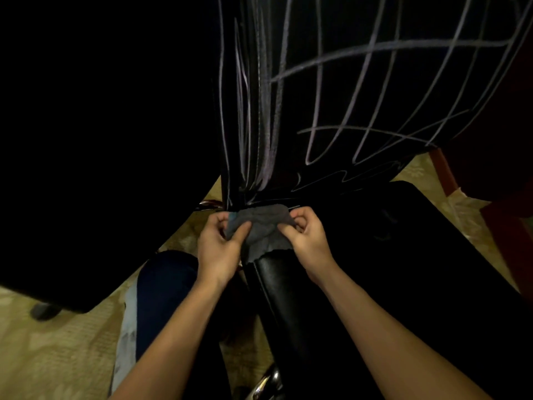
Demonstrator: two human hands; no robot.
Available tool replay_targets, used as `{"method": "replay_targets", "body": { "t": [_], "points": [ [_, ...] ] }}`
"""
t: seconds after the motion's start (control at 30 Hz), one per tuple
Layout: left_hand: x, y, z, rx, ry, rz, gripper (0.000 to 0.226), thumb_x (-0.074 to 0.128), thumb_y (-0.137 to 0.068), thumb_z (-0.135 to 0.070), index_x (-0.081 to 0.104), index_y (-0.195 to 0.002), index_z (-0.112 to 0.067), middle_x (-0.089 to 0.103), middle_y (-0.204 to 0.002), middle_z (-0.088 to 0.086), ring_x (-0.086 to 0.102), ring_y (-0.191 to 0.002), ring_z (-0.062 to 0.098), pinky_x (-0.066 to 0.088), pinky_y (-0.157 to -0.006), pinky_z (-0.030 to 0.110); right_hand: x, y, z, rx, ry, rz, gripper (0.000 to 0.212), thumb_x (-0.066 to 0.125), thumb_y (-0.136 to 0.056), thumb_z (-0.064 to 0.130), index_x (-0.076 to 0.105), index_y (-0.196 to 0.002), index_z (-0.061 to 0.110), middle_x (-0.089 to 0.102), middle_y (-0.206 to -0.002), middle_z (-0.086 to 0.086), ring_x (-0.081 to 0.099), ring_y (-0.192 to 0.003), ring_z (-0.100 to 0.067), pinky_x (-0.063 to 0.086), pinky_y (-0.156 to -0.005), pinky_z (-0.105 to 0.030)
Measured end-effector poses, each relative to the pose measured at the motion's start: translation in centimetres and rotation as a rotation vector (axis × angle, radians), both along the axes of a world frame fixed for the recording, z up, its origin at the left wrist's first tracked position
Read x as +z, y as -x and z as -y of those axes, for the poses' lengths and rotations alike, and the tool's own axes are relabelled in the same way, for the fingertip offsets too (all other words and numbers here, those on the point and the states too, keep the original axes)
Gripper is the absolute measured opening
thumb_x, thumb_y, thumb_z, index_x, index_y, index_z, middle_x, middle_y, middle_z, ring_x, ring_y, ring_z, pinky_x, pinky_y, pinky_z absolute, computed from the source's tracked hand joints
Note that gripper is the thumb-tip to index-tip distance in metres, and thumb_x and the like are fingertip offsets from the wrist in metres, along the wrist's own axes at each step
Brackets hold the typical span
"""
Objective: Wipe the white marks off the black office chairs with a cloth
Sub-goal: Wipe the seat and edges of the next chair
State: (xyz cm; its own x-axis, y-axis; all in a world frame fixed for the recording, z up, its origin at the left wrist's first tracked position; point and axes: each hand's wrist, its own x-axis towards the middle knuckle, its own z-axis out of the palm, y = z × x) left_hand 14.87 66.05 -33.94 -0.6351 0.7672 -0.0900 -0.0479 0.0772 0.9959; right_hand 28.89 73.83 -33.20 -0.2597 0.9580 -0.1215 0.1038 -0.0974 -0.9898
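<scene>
Grey cloth [261, 226] pinched between left hand [220, 243] and right hand [307, 238], bunched, held near chair arm [282, 298]. White marks [331, 90] spread on chair back [375, 174] directly beyond and above, streaks mostly vertical. Hands equally close; none wiped yet.

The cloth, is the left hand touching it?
Touching. The head view shows the left hand pinching the grey cloth between thumb and fingers.

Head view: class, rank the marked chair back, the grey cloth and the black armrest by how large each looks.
1. marked chair back
2. black armrest
3. grey cloth

The armrest lies nearer the camera, so its lead over the cloth is unsure.
</scene>
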Motion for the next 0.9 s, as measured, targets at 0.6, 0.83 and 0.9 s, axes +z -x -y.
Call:
{"method": "replay_targets", "body": {
  "t": [0.6,0.83,0.9],
  "points": [
    [0.3,-5.8,-2.6,-0.143,0.165,-0.5,0.037,0.074,-0.087,-0.024,0.054,-0.117,-0.018,0.062,-0.081,-0.005,0.063,-0.074,0.021,0.052,-0.073,0.036,0.3,-7.8,0.0,-0.212,-0.311,0.595,0.02,0.064,-0.092,0.016,0.052,-0.107,0.018,0.066,-0.08,0.002,0.065,-0.074,-0.019,0.053,-0.068,-0.037],
    [1.4,-15.0,-6.6,-0.554,0.233,-0.813,0.053,0.063,-0.092,-0.04,0.048,-0.142,-0.03,0.048,-0.133,0.006,0.055,-0.117,0.03,0.047,-0.094,0.038,0.7,-16.5,0.8,-0.31,-0.33,0.896,0.037,0.06,-0.096,0.023,0.047,-0.131,0.021,0.051,-0.12,-0.009,0.059,-0.102,-0.031,0.052,-0.084,-0.042],
    [0.9,-15.7,-6.7,-0.605,0.175,-1.053,0.046,0.066,-0.089,-0.032,0.057,-0.134,-0.029,0.041,-0.143,0.008,0.048,-0.12,0.03,0.046,-0.094,0.039,0.1,-17.6,1.5,-0.309,-0.486,1.15,0.037,0.068,-0.09,0.028,0.056,-0.124,0.018,0.048,-0.12,-0.013,0.054,-0.101,-0.034,0.052,-0.079,-0.043]
  ]
}}
